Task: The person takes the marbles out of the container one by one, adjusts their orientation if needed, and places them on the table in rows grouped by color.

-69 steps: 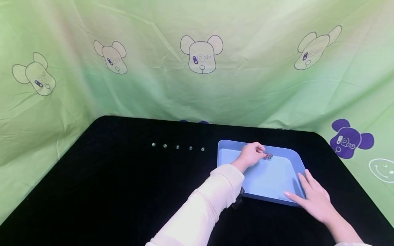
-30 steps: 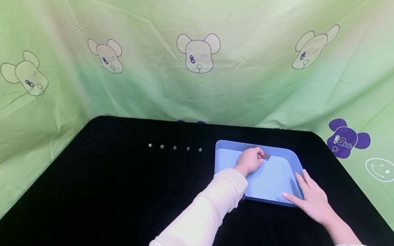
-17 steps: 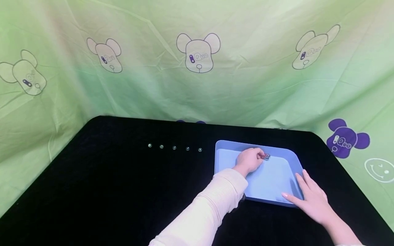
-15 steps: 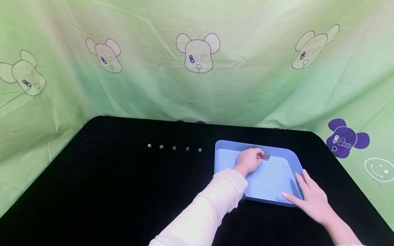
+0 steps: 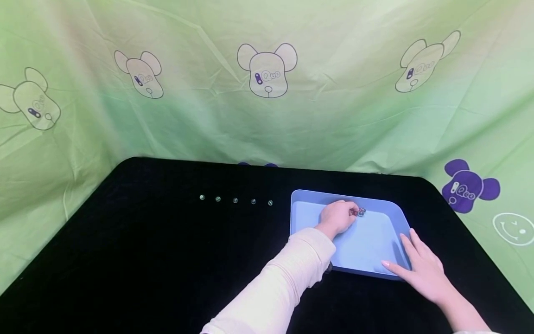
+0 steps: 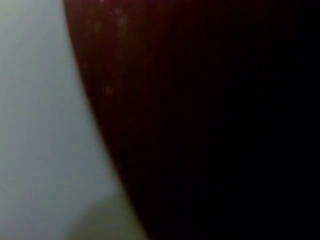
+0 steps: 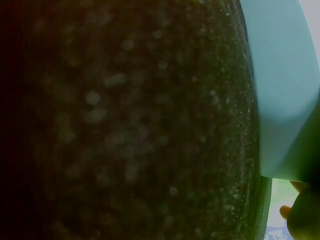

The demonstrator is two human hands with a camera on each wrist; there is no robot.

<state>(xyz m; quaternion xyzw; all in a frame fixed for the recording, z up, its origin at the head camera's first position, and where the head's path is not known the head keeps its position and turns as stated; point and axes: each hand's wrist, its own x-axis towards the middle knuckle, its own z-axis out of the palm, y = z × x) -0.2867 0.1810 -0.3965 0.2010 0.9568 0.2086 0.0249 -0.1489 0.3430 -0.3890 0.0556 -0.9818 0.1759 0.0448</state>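
My left hand (image 5: 337, 217) reaches into a blue tray (image 5: 381, 250) in the head view. Its curled fingers and thumb pinch a small reddish glass marble (image 5: 353, 212), mostly hidden by the fingertips. Just right of them a small cluster of marbles (image 5: 362, 212) lies near the tray's back wall. My right hand (image 5: 423, 266) rests at the tray's front right corner, fingers straight and spread along the right wall, thumb over the front rim. The left wrist view is mostly dark and blurred; part of the tray (image 7: 280, 90) shows in the right wrist view.
Several marbles (image 5: 235, 200) stand in a spaced row on the black table (image 5: 167, 260), left of the tray. A green printed curtain (image 5: 200, 116) hangs behind and around the table. My left sleeve (image 5: 271, 283) crosses the table's front.
Since the earliest frame, my left hand has shifted slightly down and closer over the marbles, fingers drawn in; lately it hardly moves. The right hand stays at the corner. The view drifts slightly.
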